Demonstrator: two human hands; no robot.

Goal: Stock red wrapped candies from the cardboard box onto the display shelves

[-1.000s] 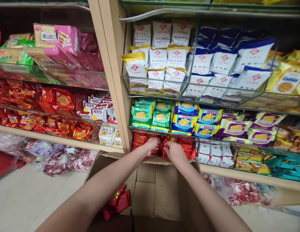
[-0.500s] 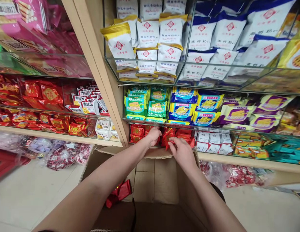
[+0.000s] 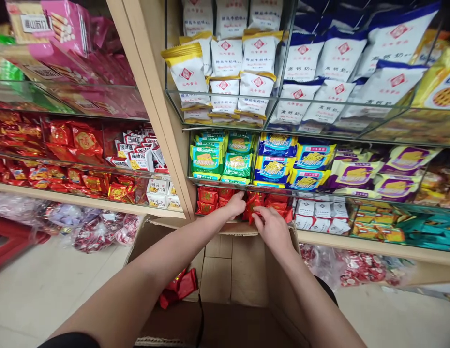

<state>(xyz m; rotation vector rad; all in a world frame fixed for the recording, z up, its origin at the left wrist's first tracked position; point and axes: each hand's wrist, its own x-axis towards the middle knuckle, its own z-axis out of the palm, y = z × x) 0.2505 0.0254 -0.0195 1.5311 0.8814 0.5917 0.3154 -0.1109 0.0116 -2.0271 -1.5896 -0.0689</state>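
My right hand (image 3: 276,229) is at the front of the lowest shelf, thumb and fingers closed on a red snack packet (image 3: 253,205). Beside it, my left hand (image 3: 236,206) reaches into the same red row with its fingers curled; what they hold, if anything, is hidden. More red packets (image 3: 207,199) stand to the left of that hand, and others (image 3: 277,205) lie behind my right hand. Under my forearms is an open cardboard box (image 3: 248,278) against the shelf. A few red packets (image 3: 181,287) lie inside it at the left, partly covered by my left forearm.
Above the red row are green biscuit packs (image 3: 237,164) and blue-yellow packs (image 3: 276,162), behind glass dividers. White packs (image 3: 321,210) sit to the right. A wooden upright (image 3: 152,87) separates the left shelves. Bagged goods (image 3: 101,229) lie on the floor, near a red frame (image 3: 14,244).
The view has shifted slightly, so the shelves sit a little lower and further right. My left hand has moved slightly right and down in the picture; my right hand stays at the same packet.
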